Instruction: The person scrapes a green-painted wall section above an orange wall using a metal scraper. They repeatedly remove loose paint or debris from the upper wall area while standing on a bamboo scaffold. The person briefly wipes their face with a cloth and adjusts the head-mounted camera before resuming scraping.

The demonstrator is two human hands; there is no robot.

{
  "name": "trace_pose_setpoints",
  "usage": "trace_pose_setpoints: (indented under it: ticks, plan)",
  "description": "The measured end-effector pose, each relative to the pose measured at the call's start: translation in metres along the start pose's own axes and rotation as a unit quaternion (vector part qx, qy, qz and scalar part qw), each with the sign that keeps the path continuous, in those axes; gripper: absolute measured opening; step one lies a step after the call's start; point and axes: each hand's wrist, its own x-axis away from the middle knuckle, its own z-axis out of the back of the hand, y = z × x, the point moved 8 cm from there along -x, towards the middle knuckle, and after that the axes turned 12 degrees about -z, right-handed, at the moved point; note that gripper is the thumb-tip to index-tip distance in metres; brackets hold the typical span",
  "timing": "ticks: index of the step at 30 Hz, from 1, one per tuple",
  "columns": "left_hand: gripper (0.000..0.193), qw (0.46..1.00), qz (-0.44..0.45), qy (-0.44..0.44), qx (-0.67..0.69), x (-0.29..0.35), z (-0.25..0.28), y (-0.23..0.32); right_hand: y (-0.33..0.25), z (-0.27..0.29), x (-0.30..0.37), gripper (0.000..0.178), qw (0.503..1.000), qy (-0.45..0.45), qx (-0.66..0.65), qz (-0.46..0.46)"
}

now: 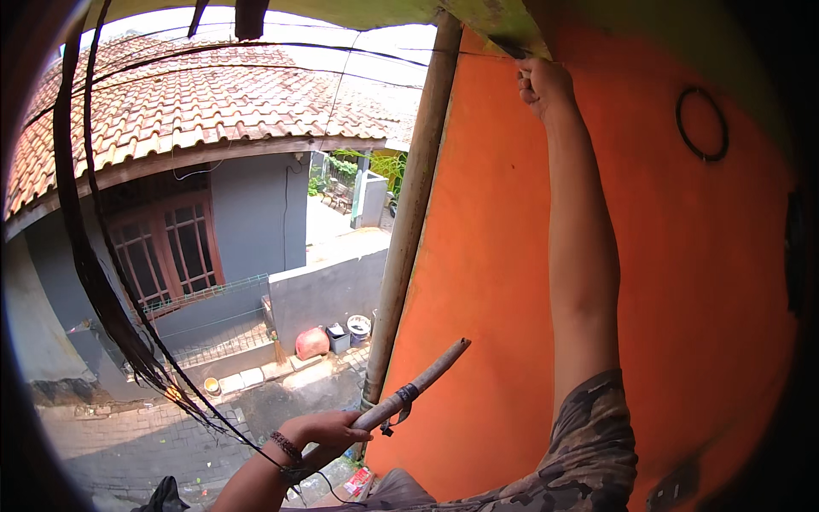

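Observation:
My right arm stretches up along the orange wall [495,256]. Near the top, my right hand [548,84] is closed around a small tool with a dark, flat end [510,46], its exact kind unclear. That end meets the lower edge of the peeling green surface [503,19] overhead. Low in the view, my left hand [328,429] grips a grey pole [439,365], which slants up to the right. A dark strap [399,403] is tied round the pole just beyond my fingers. A beaded bracelet circles my left wrist.
A tall pipe [411,213] runs up the wall's left edge. Dark cables [81,230] hang at left, some crossing near my left forearm. A black ring [701,125] hangs on the wall. Far below lies a paved lane [171,444], beside a grey house with a tiled roof [205,94].

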Motion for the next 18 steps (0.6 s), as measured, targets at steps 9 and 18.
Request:
trace_pose_setpoints:
  ticks: [9,18]
  plan:
    - [0.048,0.999,0.046,0.002,0.009,0.002,0.007,-0.001,-0.012,0.012,-0.012,0.009,0.999,-0.011,0.021,0.021]
    - [0.056,0.998,0.037,-0.020,-0.035,0.007,-0.004,-0.005,0.010,0.020,0.006,0.008,0.999,0.020,-0.017,0.039]
